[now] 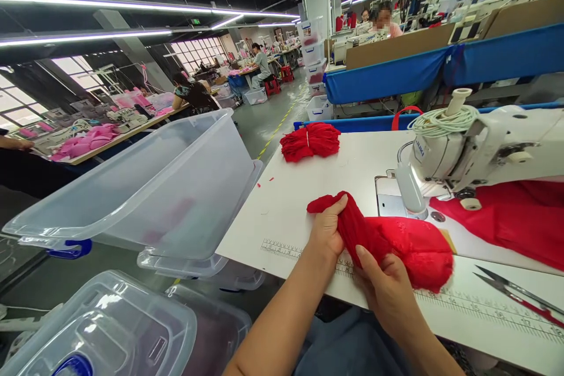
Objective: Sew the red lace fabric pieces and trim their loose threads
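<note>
A bunched piece of red lace fabric (396,244) lies at the near edge of the white sewing table (308,176). My left hand (326,230) grips its left end, thumb on top. My right hand (388,291) pinches the lower edge of the same piece, thumb pressed on the cloth. A tied bundle of red fabric (311,141) rests further back on the table. More red cloth (515,217) lies under the white sewing machine (476,147) at the right.
Scissors (515,291) lie at the table's right near edge by a printed ruler strip (476,305). Clear plastic bins (145,188) stack at my left, another with a lid (106,329) below. Other people work at benches in the background.
</note>
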